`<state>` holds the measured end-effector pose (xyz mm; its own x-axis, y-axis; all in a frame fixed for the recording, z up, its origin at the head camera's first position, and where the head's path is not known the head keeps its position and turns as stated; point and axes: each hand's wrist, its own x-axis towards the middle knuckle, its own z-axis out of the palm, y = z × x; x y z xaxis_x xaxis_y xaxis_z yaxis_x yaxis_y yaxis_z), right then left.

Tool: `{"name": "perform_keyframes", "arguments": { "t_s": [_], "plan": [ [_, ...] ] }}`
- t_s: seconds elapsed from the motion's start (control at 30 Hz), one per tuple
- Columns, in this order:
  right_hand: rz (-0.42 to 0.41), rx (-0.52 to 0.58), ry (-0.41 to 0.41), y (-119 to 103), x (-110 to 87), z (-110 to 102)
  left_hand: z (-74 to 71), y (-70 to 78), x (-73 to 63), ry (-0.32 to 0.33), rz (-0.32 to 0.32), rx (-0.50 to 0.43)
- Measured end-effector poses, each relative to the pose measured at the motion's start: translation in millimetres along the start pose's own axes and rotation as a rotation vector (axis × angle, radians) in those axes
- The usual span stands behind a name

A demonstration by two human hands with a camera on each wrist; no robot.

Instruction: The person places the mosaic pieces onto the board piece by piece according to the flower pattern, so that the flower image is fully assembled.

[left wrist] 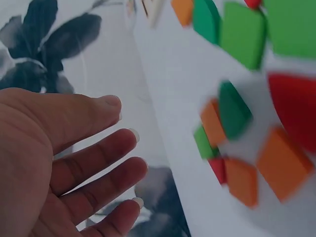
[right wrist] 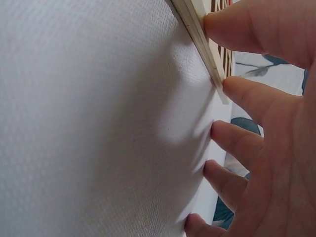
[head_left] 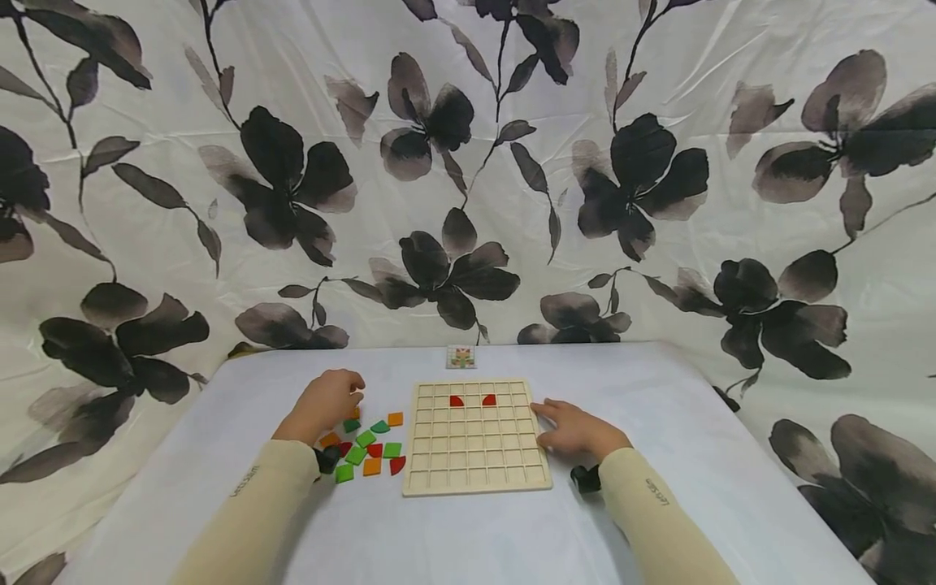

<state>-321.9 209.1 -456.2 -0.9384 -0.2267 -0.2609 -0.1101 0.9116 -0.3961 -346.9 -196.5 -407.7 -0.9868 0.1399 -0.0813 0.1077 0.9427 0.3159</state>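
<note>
My left hand hovers over the loose coloured tiles, and in the left wrist view its fingers are loosely bent with nothing between them. Orange squares, green squares, dark green quarter-rounds and red quarter-rounds lie scattered left of a wooden grid board. Two red quarter-round pieces sit in cells of an upper row. At the board's right edge, my right hand rests thumb and index finger against the rim. Its other fingertips touch the white cloth in the right wrist view.
A small pattern card lies behind the board, near the back edge of the white-covered table. Behind the table hangs a flower-printed curtain. Dark wrist cameras are strapped by both sleeves.
</note>
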Motion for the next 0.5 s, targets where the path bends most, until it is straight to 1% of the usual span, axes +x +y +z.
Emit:
{"name": "perform_keyframes", "arguments": {
  "t_s": [0.1,0.2,0.33,0.5],
  "plan": [
    [-0.002,-0.002,0.003,1,0.6,0,-2.5,-11.4,-3.0,-0.023,-0.033,-0.008],
    [-0.006,-0.006,0.004,2,0.6,-1,-0.2,-21.7,-4.4,-0.033,-0.065,0.002],
    [-0.014,-0.007,0.004,2,0.5,-1,4.5,-32.0,-3.9,-0.029,-0.088,0.027],
    [-0.023,-0.007,0.006,1,0.1,-1,9.5,-39.3,-2.5,-0.01,-0.108,0.071]
  ]
}}
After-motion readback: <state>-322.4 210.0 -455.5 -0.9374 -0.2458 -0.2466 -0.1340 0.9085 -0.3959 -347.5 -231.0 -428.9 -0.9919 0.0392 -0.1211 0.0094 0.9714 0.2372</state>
